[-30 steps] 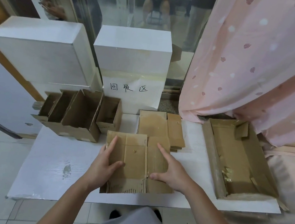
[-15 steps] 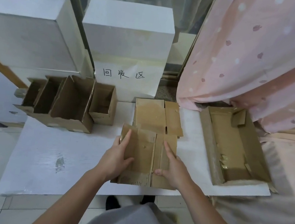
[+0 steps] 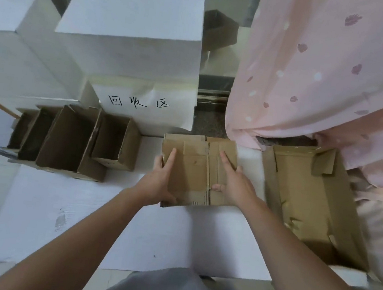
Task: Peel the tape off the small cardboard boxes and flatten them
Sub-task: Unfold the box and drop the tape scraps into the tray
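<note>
Left hand (image 3: 160,181): left edge of flattened cardboard box (image 3: 194,169) gripped, thumb underneath, fingers laid straight on top. Right hand (image 3: 234,182): fingers extended flat on right panel, thumb tucked at centre crease. Box held flat over stack of flattened boxes (image 3: 217,141) on white table (image 3: 80,215), long axis pointed away from person. Open small boxes (image 3: 75,140) seen left; large cardboard tray (image 3: 310,207) right.
</note>
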`<state>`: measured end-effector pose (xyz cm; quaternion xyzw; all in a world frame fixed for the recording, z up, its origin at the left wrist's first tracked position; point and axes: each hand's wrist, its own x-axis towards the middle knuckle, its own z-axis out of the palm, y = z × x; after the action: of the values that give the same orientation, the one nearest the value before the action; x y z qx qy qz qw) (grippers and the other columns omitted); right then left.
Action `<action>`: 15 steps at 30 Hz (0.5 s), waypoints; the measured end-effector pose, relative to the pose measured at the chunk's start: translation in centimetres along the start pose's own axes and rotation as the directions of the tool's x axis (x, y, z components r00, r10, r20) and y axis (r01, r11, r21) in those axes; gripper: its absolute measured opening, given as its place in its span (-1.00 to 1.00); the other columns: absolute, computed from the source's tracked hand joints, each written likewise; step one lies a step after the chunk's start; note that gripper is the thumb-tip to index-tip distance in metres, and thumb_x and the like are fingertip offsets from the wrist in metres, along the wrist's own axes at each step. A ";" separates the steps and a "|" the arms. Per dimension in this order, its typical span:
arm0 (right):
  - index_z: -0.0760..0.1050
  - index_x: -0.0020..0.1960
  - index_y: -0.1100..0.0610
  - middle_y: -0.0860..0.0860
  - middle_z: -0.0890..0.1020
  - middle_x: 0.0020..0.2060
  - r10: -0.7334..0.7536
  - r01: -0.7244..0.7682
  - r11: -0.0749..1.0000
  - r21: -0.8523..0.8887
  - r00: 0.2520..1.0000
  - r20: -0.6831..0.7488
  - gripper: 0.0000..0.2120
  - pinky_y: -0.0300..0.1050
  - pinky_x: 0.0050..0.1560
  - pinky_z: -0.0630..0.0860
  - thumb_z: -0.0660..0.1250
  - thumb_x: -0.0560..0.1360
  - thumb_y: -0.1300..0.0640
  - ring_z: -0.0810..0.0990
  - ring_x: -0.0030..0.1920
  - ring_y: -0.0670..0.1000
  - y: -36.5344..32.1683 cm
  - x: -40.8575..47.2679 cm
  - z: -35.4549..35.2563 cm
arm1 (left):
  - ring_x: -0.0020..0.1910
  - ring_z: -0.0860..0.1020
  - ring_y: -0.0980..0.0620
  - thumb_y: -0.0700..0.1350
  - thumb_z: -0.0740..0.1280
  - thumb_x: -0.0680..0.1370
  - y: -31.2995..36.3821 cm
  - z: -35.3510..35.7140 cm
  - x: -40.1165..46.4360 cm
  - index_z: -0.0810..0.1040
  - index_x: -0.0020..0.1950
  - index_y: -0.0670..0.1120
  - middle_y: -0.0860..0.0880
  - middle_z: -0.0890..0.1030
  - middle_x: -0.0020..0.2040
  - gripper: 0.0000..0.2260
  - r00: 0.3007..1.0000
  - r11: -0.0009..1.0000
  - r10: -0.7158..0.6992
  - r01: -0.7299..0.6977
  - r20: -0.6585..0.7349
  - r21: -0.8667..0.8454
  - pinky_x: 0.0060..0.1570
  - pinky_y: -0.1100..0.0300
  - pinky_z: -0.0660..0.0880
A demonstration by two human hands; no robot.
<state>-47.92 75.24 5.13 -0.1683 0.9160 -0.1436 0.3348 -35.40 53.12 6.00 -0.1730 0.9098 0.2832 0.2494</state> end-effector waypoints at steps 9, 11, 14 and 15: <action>-0.35 0.58 -0.32 0.28 -0.07 0.61 -0.033 0.017 0.995 0.096 0.985 0.171 0.35 0.07 0.47 0.33 0.68 0.28 -0.02 0.24 0.55 0.29 0.7 8.8 -0.5 | 0.34 0.46 -0.31 -0.14 0.68 0.35 -0.1 -1.5 8.8 -0.37 0.65 0.16 -0.15 -0.05 0.56 0.33 0.978 0.984 -0.176 0.170 0.116 0.060 0.39 -0.17 0.46; -0.34 0.58 -0.32 0.29 -0.10 0.61 -0.022 0.009 0.997 0.072 0.984 0.179 0.32 0.05 0.45 0.34 0.67 0.30 -0.01 0.29 0.52 0.30 1.0 9.8 0.0 | 0.37 0.44 -0.32 -0.13 0.69 0.35 -0.5 -0.7 9.9 -0.36 0.65 0.15 -0.16 -0.04 0.56 0.33 0.972 0.980 -0.195 0.189 0.129 0.057 0.41 -0.16 0.44; -0.33 0.56 -0.36 0.30 -0.08 0.61 -0.017 0.003 0.997 0.078 0.983 0.185 0.33 0.06 0.44 0.34 0.68 0.28 -0.01 0.28 0.53 0.31 1.4 10.6 0.4 | 0.35 0.45 -0.34 -0.11 0.71 0.32 -1.3 -0.1 10.9 -0.36 0.64 0.20 -0.16 0.00 0.54 0.35 0.968 0.976 -0.213 0.207 0.132 0.059 0.36 -0.15 0.47; -0.33 0.55 -0.37 0.31 -0.05 0.60 -0.016 0.002 0.997 0.077 0.984 0.178 0.34 0.06 0.43 0.34 0.69 0.26 -0.02 0.28 0.53 0.31 1.5 10.7 0.5 | 0.34 0.46 -0.34 -0.11 0.71 0.31 -1.4 0.0 11.0 -0.36 0.64 0.21 -0.15 0.01 0.54 0.36 0.967 0.975 -0.219 0.213 0.129 0.058 0.34 -0.15 0.49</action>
<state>-55.58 72.22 -1.86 -0.1716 0.8755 -0.1643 0.4208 -43.75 50.06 -0.69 -0.2462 0.8725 0.2454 0.3433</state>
